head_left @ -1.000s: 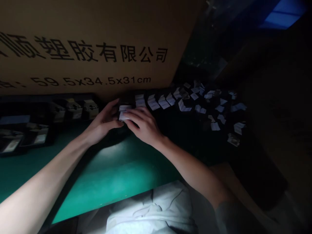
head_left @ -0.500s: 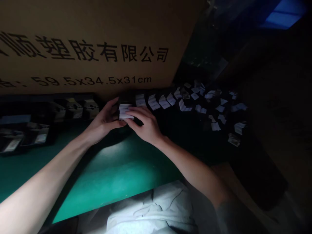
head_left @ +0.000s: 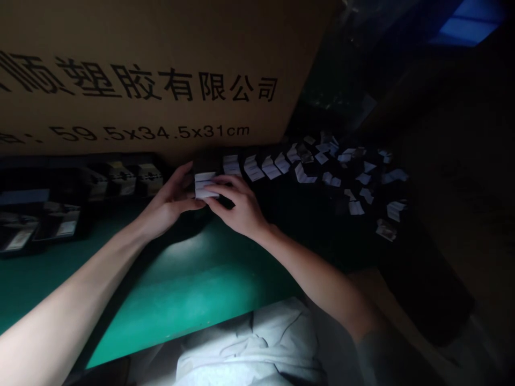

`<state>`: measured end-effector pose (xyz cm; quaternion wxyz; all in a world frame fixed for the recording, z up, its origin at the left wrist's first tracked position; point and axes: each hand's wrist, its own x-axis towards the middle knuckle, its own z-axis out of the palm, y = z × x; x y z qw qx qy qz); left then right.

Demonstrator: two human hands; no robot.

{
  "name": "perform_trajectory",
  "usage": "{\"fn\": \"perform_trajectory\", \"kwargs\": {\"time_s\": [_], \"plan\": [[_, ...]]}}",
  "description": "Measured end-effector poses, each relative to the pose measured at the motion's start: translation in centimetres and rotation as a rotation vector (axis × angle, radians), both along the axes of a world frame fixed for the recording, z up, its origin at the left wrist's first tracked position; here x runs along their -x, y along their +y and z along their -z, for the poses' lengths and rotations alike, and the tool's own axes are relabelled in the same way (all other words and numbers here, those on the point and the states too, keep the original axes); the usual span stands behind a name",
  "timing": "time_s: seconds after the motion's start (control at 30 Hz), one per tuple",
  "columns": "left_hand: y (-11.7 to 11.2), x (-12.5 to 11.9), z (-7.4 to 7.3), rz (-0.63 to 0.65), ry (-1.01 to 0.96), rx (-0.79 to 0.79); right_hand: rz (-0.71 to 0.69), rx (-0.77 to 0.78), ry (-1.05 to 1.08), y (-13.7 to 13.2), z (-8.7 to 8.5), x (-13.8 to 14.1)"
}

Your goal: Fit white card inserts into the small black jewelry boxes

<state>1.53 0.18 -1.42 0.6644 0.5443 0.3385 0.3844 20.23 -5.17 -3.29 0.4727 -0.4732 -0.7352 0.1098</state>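
Far left, a black tray (head_left: 44,251) of small packaged pieces sits on the green counter (head_left: 189,305). Next, the left hand (head_left: 171,201) and right hand (head_left: 239,206), both grips clamped on a creased white paper slip (head_left: 206,185), right beside more white slips (head_left: 253,169) fanning rightward across a dark surface!

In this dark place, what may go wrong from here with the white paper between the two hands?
The white paper slip is small and held only by the fingertips of the left hand and right hand, so it might slip. The right hand is close to the row of white slips, so a careless move might knock them. The dim light might also hide a misaligned edge.
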Motion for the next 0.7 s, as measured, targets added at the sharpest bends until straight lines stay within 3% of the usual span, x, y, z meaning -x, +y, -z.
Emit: {"fn": "perform_trajectory", "kwargs": {"time_s": [0.23,0.7], "plan": [[0.45,0.08,0.57,-0.05,-0.077,0.056,-0.002,0.001,-0.013,0.03,0.25,-0.15],[0.21,0.11,0.4,0.015,0.036,-0.092,-0.04,-0.049,0.063,0.19,0.74,-0.21]]}}
